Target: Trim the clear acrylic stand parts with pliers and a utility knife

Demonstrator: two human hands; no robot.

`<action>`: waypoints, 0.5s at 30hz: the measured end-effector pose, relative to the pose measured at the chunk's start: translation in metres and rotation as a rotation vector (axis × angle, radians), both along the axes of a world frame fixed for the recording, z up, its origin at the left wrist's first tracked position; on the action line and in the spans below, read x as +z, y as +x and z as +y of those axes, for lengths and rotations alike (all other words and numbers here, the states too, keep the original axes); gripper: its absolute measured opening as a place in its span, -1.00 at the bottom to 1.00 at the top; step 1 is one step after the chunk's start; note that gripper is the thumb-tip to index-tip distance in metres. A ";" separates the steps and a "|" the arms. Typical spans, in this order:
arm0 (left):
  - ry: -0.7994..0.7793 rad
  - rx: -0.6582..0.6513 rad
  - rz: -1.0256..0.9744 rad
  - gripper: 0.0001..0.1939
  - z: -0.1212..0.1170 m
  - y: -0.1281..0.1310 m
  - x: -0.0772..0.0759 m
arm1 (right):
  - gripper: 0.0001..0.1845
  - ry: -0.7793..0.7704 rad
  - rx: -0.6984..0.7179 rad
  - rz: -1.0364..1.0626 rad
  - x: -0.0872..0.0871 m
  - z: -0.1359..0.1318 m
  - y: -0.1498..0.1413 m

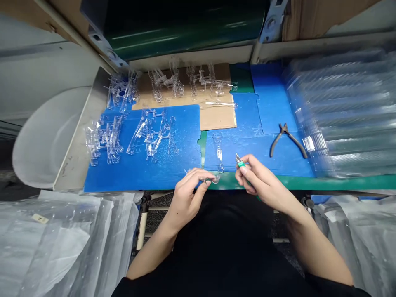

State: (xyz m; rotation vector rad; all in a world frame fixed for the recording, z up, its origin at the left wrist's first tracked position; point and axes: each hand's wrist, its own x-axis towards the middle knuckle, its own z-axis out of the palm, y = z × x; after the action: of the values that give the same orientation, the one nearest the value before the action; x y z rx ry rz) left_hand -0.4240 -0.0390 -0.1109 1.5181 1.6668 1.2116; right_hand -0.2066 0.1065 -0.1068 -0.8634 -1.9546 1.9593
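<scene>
A small, thin, curved piece of clear moulded plastic sits just above the front edge of the bench, hard to read against the green edge; it may be a trimmed-off bit, but the view's poor. It's pinched betw. the thumb and first fingers of the bare left hand, which are almost closed on it. The right hand has its fingers curled snugly round small green-gripped cutters with steel tips, tips up, near the clear piece but not touching it.

Just ahead, a single clear plastic part lies on a blue corrugated plastic board. More clear parts sit in loose rows on the board and on a brown cardboard sheet. To the right are black-handled steel pliers and a tall stack of clear plastic trays. The bench has a green front strip. A white plastic tub is far left, w/ clear poly bags below.
</scene>
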 end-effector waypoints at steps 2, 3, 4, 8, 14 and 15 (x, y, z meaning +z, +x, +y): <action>0.076 -0.017 0.119 -0.80 0.000 0.000 0.008 | -0.75 0.088 0.007 -0.024 0.012 -0.017 0.006; 0.097 -0.026 0.159 -0.79 -0.001 0.000 0.011 | -0.77 0.172 0.003 -0.055 0.017 -0.022 0.007; 0.108 -0.032 0.186 -0.79 -0.001 0.001 0.014 | -0.78 0.266 -0.004 -0.087 0.022 -0.026 0.008; 0.099 -0.019 0.228 -0.81 -0.003 0.004 0.019 | -0.85 0.610 0.000 -0.134 0.035 -0.036 0.008; 0.080 -0.032 0.253 -0.84 -0.005 0.007 0.022 | -0.81 0.930 0.078 -0.152 0.040 -0.046 0.004; 0.084 -0.035 0.259 -0.85 -0.005 0.007 0.022 | -0.79 0.945 0.081 -0.156 0.040 -0.047 0.003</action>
State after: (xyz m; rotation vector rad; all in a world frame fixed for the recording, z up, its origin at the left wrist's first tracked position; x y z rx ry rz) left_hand -0.4173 -0.0443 -0.0888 1.8126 1.7614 1.1174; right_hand -0.2031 0.0598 -0.0666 -0.6589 -2.6183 0.7778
